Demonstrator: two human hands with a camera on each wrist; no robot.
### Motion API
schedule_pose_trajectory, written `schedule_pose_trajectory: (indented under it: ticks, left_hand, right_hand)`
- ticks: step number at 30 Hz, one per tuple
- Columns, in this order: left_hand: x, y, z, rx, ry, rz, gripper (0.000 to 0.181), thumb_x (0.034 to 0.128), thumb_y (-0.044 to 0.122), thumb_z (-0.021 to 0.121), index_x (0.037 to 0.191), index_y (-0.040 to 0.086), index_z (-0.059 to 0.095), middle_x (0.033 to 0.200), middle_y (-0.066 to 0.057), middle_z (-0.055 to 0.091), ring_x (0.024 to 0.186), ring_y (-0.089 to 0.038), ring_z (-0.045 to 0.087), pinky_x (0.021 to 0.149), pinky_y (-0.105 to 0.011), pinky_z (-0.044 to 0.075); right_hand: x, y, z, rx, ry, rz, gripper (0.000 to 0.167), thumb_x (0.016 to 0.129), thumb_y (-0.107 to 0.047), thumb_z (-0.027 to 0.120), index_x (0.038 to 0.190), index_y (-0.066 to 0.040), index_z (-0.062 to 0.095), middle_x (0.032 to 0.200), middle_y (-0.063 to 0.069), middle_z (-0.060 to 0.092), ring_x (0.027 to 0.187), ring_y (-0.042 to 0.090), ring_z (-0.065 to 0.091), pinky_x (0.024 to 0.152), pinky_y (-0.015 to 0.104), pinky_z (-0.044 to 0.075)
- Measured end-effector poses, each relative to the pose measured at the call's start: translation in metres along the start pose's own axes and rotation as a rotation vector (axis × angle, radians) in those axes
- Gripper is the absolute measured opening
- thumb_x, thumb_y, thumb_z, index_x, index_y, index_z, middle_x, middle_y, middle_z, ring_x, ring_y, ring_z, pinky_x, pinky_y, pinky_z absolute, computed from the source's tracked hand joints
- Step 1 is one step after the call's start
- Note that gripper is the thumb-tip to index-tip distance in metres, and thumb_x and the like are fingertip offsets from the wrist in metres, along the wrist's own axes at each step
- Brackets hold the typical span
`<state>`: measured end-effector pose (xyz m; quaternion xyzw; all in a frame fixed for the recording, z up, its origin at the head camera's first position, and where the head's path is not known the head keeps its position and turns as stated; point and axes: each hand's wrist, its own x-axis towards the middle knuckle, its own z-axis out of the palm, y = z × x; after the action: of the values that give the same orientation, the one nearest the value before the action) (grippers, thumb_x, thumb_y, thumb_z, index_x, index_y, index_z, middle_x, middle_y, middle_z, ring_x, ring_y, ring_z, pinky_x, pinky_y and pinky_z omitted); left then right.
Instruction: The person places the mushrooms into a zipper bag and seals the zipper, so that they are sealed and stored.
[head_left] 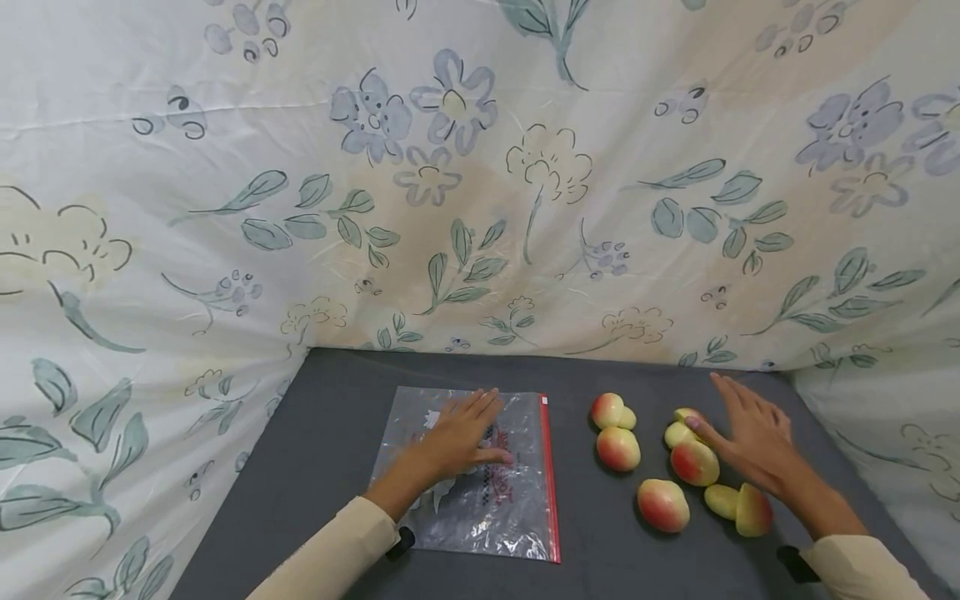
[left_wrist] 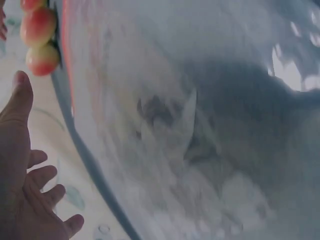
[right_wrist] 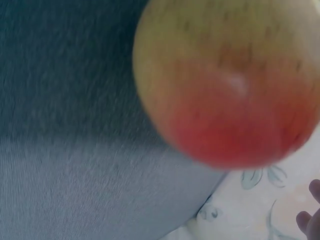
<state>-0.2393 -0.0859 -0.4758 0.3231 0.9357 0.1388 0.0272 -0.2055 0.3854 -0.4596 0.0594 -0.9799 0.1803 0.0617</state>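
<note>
A clear zip bag [head_left: 517, 508] with a red zip edge lies flat on the dark tabletop. My left hand [head_left: 457, 433] is over the bag, fingers extended and thumb out to the side; whether it touches the plastic I cannot tell. In the left wrist view, this hand [left_wrist: 30, 175] has loosely bent fingers and holds nothing. To the right, my right hand [head_left: 757, 437] hovers spread beside several red-and-yellow, mango-like fruits [head_left: 693, 462]. One fruit [right_wrist: 230, 85] fills much of the right wrist view, where only fingertips [right_wrist: 304, 220] of the right hand show.
Between the bag and the right-hand group lie more of the fruits [head_left: 618, 450], with a single one [head_left: 663, 506] nearer the front. Floral cloth [head_left: 480, 208] hangs behind the dark table [head_left: 300, 500] and along both its sides.
</note>
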Motion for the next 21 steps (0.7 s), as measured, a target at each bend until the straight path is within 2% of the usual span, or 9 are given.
schedule_pose_trajectory:
  ticks: [6, 12, 17, 21]
  left_hand:
    - [0.005, 0.012, 0.017, 0.024, 0.01, 0.091, 0.09, 0.0972, 0.06, 0.068, 0.162, 0.003, 0.04, 0.17, -0.016, 0.037, 0.158, -0.037, 0.034, 0.124, -0.064, 0.033]
    - [0.006, 0.02, 0.03, 0.059, -0.015, 0.142, 0.081, 0.0978, 0.059, 0.068, 0.159, 0.009, 0.048, 0.169, -0.012, 0.041, 0.157, -0.035, 0.035, 0.124, -0.059, 0.036]
    - [0.006, 0.022, 0.038, 0.114, -0.01, 0.152, 0.078, 0.0982, 0.061, 0.066, 0.159, 0.013, 0.051, 0.168, -0.008, 0.043, 0.156, -0.033, 0.038, 0.122, -0.056, 0.04]
    - [0.007, 0.023, 0.043, 0.111, -0.008, 0.134, 0.079, 0.0977, 0.062, 0.066, 0.159, 0.015, 0.05, 0.168, -0.007, 0.043, 0.155, -0.032, 0.04, 0.121, -0.056, 0.041]
  right_hand:
    - [-0.003, -0.016, 0.001, 0.05, -0.027, -0.018, 0.096, 0.106, -0.058, 0.055, 0.171, -0.01, 0.004, 0.17, 0.036, 0.014, 0.145, 0.069, 0.02, 0.103, 0.086, 0.012]
    - [-0.005, -0.032, 0.002, 0.097, -0.021, -0.037, 0.095, 0.105, -0.056, 0.058, 0.171, -0.007, 0.009, 0.168, 0.037, 0.02, 0.146, 0.068, 0.021, 0.104, 0.087, 0.013]
    - [-0.007, -0.042, 0.004, 0.146, -0.016, -0.054, 0.093, 0.105, -0.053, 0.06, 0.17, -0.006, 0.013, 0.167, 0.037, 0.024, 0.147, 0.067, 0.022, 0.104, 0.088, 0.013]
    - [-0.007, -0.048, 0.005, 0.172, -0.015, -0.058, 0.092, 0.106, -0.053, 0.06, 0.17, -0.006, 0.014, 0.167, 0.037, 0.024, 0.148, 0.067, 0.022, 0.105, 0.089, 0.013]
